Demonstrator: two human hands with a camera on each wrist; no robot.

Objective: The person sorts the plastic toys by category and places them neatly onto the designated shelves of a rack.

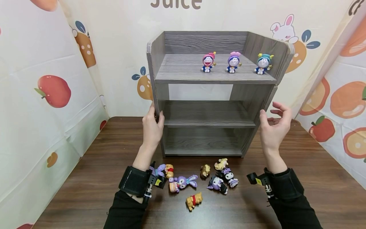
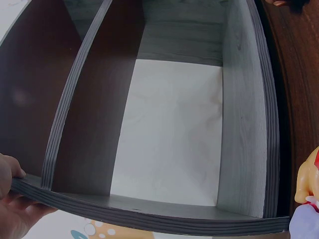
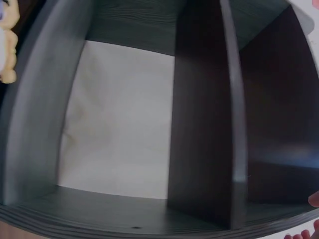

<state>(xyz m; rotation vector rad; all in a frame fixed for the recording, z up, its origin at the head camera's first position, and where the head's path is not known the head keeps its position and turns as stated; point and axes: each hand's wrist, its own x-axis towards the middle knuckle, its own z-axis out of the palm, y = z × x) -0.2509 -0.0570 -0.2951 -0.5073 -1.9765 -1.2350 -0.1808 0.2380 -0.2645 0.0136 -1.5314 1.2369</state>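
Note:
A grey wood-grain shelf unit (image 1: 210, 124) stands on the table, with an upper and a middle board. My left hand (image 1: 152, 128) grips the front edge of its left side panel, thumb on the inner face and fingers outside; the left wrist view shows this hand (image 2: 17, 199) at the lower left. Beside the right panel, my right hand (image 1: 275, 127) is raised with thumb and fingers spread, holding nothing. Three small figurines stand on the top board: one in a pink hat (image 1: 208, 62), one in a purple hat (image 1: 233, 62) and one in a teal hat (image 1: 263, 63).
Several toy figures lie before the shelf, including a yellow bear in red (image 1: 194, 201), a purple long-eared rabbit (image 1: 183, 182), a purple-and-black figure (image 1: 218, 184) and a brown one (image 1: 205, 171). Fruit-printed cloth (image 1: 120, 47) hangs behind and at both sides of the brown table (image 1: 94, 178).

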